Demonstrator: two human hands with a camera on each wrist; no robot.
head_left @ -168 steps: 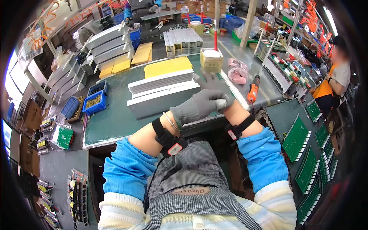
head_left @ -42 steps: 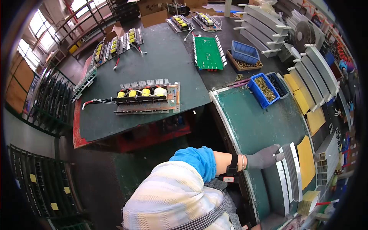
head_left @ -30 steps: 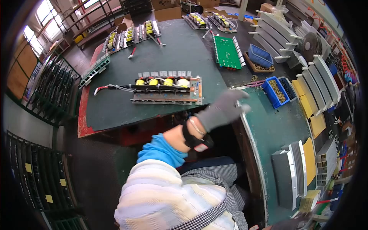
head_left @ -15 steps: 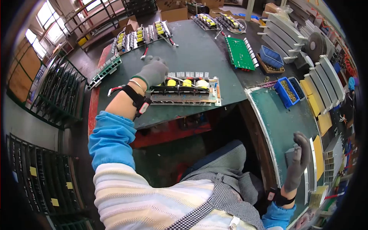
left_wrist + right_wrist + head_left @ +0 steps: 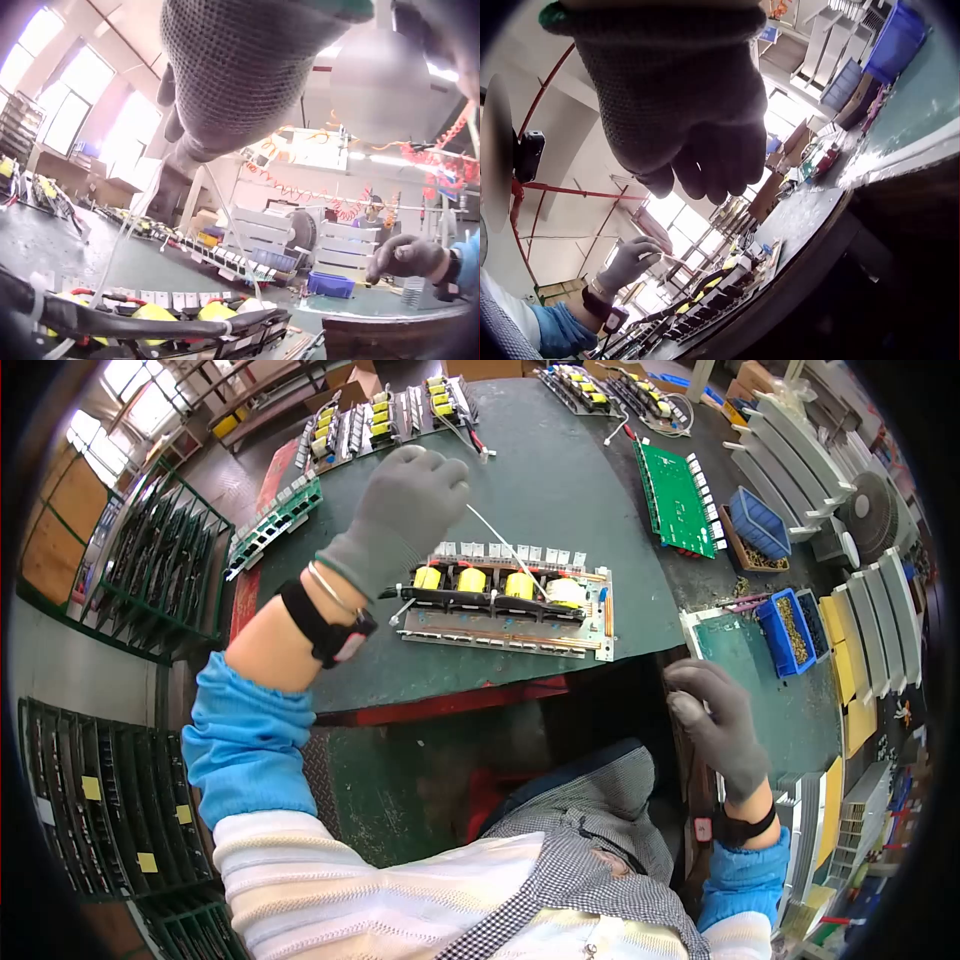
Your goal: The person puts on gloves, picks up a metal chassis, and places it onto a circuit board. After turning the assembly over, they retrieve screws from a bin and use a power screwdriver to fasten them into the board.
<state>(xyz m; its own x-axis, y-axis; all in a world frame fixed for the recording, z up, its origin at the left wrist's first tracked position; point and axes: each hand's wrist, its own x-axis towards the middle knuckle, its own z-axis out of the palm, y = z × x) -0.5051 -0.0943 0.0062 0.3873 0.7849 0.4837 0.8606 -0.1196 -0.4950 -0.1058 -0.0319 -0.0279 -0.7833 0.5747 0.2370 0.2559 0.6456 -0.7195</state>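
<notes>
My gloved left hand pinches a white wire and draws it up taut from a circuit board assembly. The left wrist view shows pale strands running from its fingertips down to the assembly, either side of a black sleeved cable. Yellow-wrapped coils stand in a row on the assembly, with upright metal tabs behind them. My gloved right hand hangs over the gap between the two benches, fingers loosely bent and holding nothing.
Similar assemblies lie along the dark table's far side, with a green circuit board to the right. Blue bins of small parts stand on the green bench. Folded metal sheets stand at its near end. Racks line the left.
My left hand left the metal sheets, swung left to the dark table and lifted with the white wire. My right hand moved left, away from the sheets. The view turned left.
</notes>
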